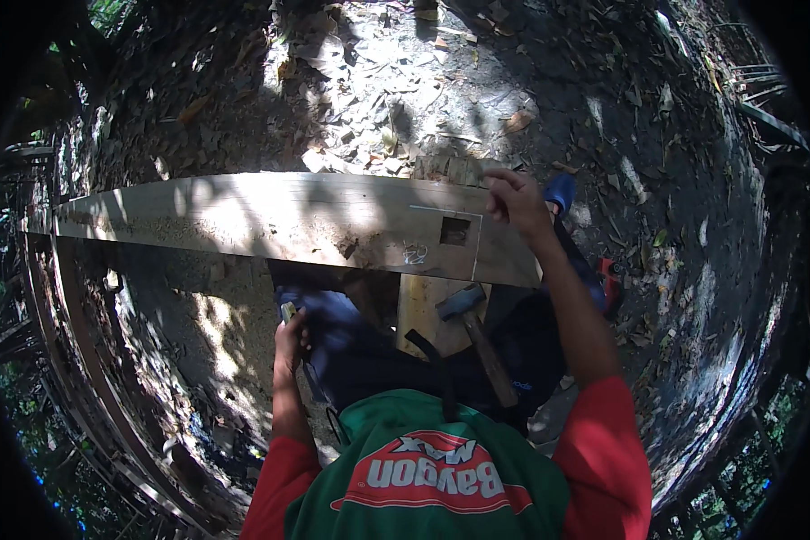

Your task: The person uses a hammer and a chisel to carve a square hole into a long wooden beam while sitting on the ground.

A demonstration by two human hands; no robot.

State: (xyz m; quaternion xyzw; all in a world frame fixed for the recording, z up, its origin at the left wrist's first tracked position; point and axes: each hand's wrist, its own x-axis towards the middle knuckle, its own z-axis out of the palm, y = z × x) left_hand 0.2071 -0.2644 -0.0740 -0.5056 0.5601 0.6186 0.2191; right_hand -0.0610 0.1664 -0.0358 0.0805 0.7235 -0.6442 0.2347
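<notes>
A long pale plank [243, 211] lies across in front of me, with a square hole [454, 231] cut near its right end and light marked lines around it. My right hand [513, 198] is over the plank's right end, its fingers curled in; whether anything small is in them, I cannot make out. At the left, beside my thigh, my left hand [291, 333] is closed around a small yellowish object [288, 311], mostly hidden by the fingers. A hammer [481, 342] with a dark metal head and wooden handle rests between my legs, touched by neither hand.
Below the plank is a wooden support [420, 301], with another wood piece [450, 169] at its far edge. A red object [610, 281] lies on the ground by my right leg, near my blue shoe [560, 191]. Dry leaves and wood chips cover the ground.
</notes>
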